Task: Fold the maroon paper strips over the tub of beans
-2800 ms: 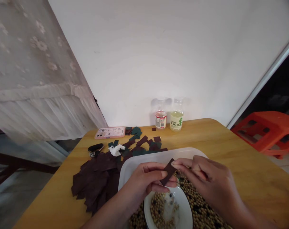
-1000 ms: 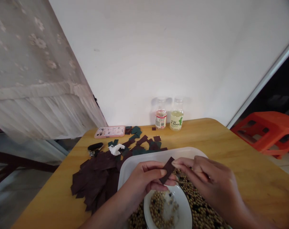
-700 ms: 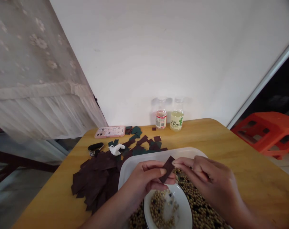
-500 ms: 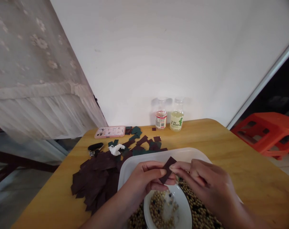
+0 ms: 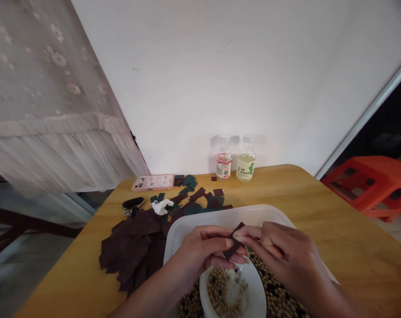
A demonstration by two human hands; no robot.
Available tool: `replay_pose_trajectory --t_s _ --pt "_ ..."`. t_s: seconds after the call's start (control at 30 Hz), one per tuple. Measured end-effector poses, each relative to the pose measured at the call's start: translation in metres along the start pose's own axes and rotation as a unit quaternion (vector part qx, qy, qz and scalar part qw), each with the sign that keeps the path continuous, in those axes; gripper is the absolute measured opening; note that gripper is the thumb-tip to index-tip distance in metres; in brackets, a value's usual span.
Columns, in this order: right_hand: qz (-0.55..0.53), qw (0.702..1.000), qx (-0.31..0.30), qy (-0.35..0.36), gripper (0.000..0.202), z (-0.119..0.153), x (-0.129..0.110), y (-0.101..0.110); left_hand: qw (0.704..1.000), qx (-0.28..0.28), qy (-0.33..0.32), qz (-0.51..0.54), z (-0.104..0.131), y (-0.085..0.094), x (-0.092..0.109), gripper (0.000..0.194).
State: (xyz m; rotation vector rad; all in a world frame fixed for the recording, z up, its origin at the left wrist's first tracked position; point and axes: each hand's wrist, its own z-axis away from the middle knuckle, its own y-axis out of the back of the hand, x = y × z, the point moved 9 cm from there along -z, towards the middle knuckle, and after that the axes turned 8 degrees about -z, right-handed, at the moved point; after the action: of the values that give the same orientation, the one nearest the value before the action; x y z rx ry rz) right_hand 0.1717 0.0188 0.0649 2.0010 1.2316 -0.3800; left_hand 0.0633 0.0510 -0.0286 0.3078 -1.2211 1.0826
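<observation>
Both hands at work above a bowl. The left hand (image 5: pixel 207 249) holds a small dark patch (image 5: pixel 234 249) between thumb and fingers, the patch lying aslant; the right hand (image 5: pixel 286 251) is closed to a narrow pinch on its right side, thumb and forefinger together. The patch lies over the far edge of the bowl (image 5: pixel 256 287), which is white with a dark rim and contains pale beads (image 5: pixel 217 293) with a few black ones among them. The bowl stands inside a white tray (image 5: pixel 179 232), where more beads, light and dark, surround it. Left of the tray, on the wooden table (image 5: pixel 323 190), is a heap of dark pieces (image 5: pixel 130 247); beyond the heap are a crumpled tissue (image 5: pixel 162 206) and a black fob (image 5: pixel 133 202). Green and maroon scraps (image 5: pixel 198 194) are scattered beyond the tray. At the far edge: a pink phone (image 5: pixel 153 182), left, and two upright bottles, one red-labelled (image 5: pixel 224 165), one green-and-cream-labelled (image 5: pixel 245 168), near the wall (image 5: pixel 203 88). Far right, an orange stool (image 5: pixel 372 181).
</observation>
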Motion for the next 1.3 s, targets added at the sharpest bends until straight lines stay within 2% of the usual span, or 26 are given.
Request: replay_pose_trajectory --t_s 0.1,0.23,0.37,0.53,0.63,0.73,0.9,1.03,1.17,1.3 --pt "0.004 0.999 0.029 -0.028 0.042 0.001 0.006 0.005 1.000 0.005 0.005 -0.001 0.000 0.001 -0.001 0.021" --pt "-0.002 1.000 0.009 0.001 0.041 0.001 0.000 0.001 1.000 0.005 0.006 -0.004 0.001 0.001 -0.001 0.020" --pt "0.009 0.999 0.030 -0.015 0.041 0.001 0.002 0.005 1.000 -0.006 -0.002 -0.004 0.001 -0.001 0.001 0.018" --pt "0.009 1.000 0.015 0.004 0.042 0.000 -0.001 0.002 1.000 -0.024 -0.010 -0.015 0.001 -0.004 0.001 0.016" --pt "0.016 0.999 0.034 -0.021 0.042 0.001 0.005 0.005 1.000 -0.020 -0.006 -0.006 0.000 -0.003 0.000 0.016" --pt "0.004 1.000 0.018 -0.016 0.041 0.002 0.005 0.002 1.000 -0.018 -0.008 0.000 0.000 -0.002 0.000 0.014" --pt "0.009 0.999 0.031 -0.020 0.042 0.001 0.003 0.004 1.000 -0.016 -0.003 -0.008 0.000 -0.003 -0.001 0.018" --pt "0.016 1.000 0.011 0.006 0.041 0.000 -0.001 0.000 1.000 -0.009 -0.005 0.001 0.000 -0.001 -0.002 0.014" --pt "0.030 0.999 0.025 0.009 0.040 0.001 -0.002 0.002 1.000 -0.018 -0.002 0.008 0.000 -0.003 -0.002 0.015" --pt "0.023 0.999 0.001 0.023 0.039 0.003 -0.005 -0.003 0.999 -0.029 0.001 -0.016 0.000 -0.006 -0.001 0.014"
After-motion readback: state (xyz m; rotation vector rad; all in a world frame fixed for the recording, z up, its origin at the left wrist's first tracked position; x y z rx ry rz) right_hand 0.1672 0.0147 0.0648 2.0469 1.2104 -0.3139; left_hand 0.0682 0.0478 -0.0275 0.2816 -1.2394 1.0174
